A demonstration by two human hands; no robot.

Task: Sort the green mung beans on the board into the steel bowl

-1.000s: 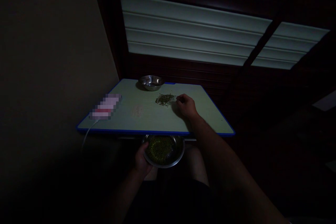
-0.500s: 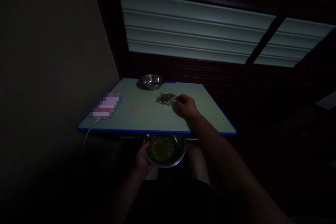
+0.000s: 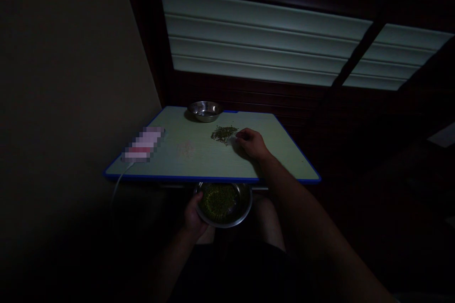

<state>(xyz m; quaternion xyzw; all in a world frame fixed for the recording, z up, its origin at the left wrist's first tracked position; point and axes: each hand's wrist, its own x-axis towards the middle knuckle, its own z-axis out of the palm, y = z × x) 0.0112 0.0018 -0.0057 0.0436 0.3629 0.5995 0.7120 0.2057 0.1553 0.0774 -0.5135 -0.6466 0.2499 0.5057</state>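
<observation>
My left hand (image 3: 195,215) grips the rim of a steel bowl (image 3: 230,223) below the table's front edge, thumb inside the rim. Small green grains (image 3: 217,200), like mung beans, lie inside it. Over the tabletop, my right hand (image 3: 251,143) is closed in a pinch on a small pale, see-through piece (image 3: 232,139), whose kind I cannot make out. Its edge meets the right side of a loose pile of greenish-brown grains (image 3: 222,134). To the left is a thin patch of pale bits (image 3: 186,149).
The pale green table (image 3: 209,165) has a blue edge. A second steel bowl (image 3: 205,112) stands at its back. A blurred-out phone-like device (image 3: 144,144) with a white cable (image 3: 119,182) lies at the left. The wall is left; dark wood with pale slats (image 3: 256,42) is behind.
The grains near the pale piece have shifted slightly. Both hands and the bowl stay almost where they were.
</observation>
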